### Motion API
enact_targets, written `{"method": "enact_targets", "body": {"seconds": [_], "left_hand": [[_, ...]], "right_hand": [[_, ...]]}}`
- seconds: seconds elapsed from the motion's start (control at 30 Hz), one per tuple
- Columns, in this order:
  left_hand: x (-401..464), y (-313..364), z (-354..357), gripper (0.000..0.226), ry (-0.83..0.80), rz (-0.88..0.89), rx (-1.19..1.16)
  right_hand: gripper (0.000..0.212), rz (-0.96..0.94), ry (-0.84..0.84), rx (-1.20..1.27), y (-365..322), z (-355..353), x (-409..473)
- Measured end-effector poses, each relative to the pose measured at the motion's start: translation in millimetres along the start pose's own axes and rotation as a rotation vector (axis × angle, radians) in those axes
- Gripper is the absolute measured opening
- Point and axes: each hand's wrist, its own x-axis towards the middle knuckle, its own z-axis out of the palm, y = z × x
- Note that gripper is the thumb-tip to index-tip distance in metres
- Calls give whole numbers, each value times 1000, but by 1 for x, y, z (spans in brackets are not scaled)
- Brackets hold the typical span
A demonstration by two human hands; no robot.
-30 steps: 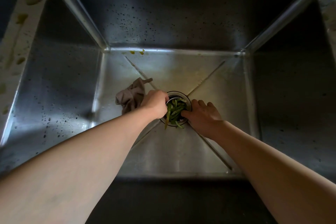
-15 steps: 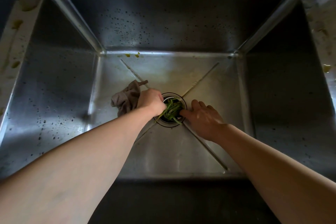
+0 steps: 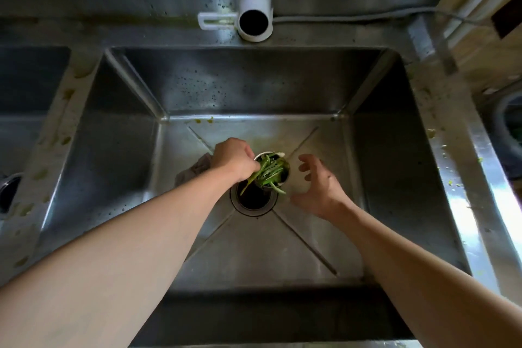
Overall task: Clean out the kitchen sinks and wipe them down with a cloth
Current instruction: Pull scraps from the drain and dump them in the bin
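Note:
My left hand (image 3: 235, 159) grips the rim of the strainer basket (image 3: 271, 171), which is lifted clear of the drain hole (image 3: 253, 197) in the middle of the steel sink (image 3: 113, 150). Green vegetable scraps (image 3: 268, 174) fill the basket and hang over its edge. My right hand (image 3: 319, 188) hovers just right of the basket, fingers spread and loosely curved, holding nothing. A crumpled grey-brown cloth (image 3: 195, 168) lies on the sink floor behind my left wrist, partly hidden by it.
A white pipe spout (image 3: 255, 24) hangs over the sink's back rim. A second sink (image 3: 28, 87) lies to the left. Green and yellow food bits spot the right rim (image 3: 449, 178) and the left divider (image 3: 60, 133). A dark round container (image 3: 508, 127) sits far right.
The strainer basket has come up out of the drain in my left hand, leaving the hole open. My right hand let go of the drain edge and opened. The view pulled back.

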Motion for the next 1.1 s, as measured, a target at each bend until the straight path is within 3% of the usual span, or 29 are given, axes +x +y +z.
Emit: {"method": "enact_targets", "body": {"seconds": [0.17,0.47,0.93,1.1], "left_hand": [[-24,36,-27,21,-4,80,-21],[-65,75,-53,20,-93,251,37],[-132,85,-77,4,-243,549,109],[-156,85,-91,13,-310,575,84]], "right_hand": [[97,-56,51,167,-21,-18,-22],[86,-91,236,450,-49,-41,-63],[74,14,596,513,-83,-29,-153],[70,44,694,591,-98,-21,-187]]}}
